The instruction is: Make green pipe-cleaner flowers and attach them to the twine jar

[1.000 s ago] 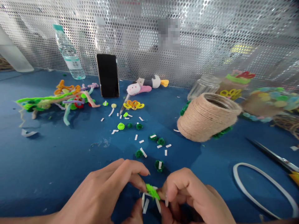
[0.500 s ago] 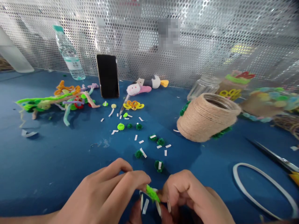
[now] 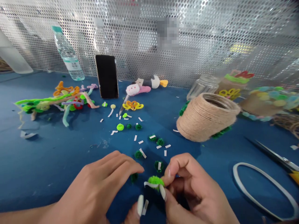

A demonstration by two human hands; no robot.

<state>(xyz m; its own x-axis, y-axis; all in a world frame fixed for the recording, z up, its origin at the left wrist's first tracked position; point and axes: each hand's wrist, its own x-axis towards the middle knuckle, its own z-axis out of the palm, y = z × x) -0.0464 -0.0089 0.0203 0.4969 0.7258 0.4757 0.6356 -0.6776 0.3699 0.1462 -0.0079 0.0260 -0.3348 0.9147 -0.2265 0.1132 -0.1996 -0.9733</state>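
A bright green fuzzy coil (image 3: 156, 180) with a thin white strip along its front edge is pinched between the thumb and fingers of my right hand (image 3: 196, 189). Just left of it, my left hand (image 3: 100, 186) has its fingers apart from its thumb and holds nothing. A small white paper piece (image 3: 145, 207) lies on the blue table between my thumbs. Beyond my hands rest several dark green fuzzy balls, one (image 3: 159, 166) with a white strip on top. A light green ball (image 3: 120, 127) sits farther back among scattered white bits.
A twine-wrapped jar (image 3: 205, 118) lies tilted at right, near a glass jar (image 3: 202, 88). Scissors (image 3: 277, 155) and a white ring (image 3: 263, 186) are at far right. Pipe cleaners (image 3: 67, 99), a phone (image 3: 107, 77) and a bottle (image 3: 69, 57) stand or lie at back left.
My left hand has let go of the green coil and its thumb and fingers have spread apart. The coil remains in my right hand, turned with its white strip facing me.
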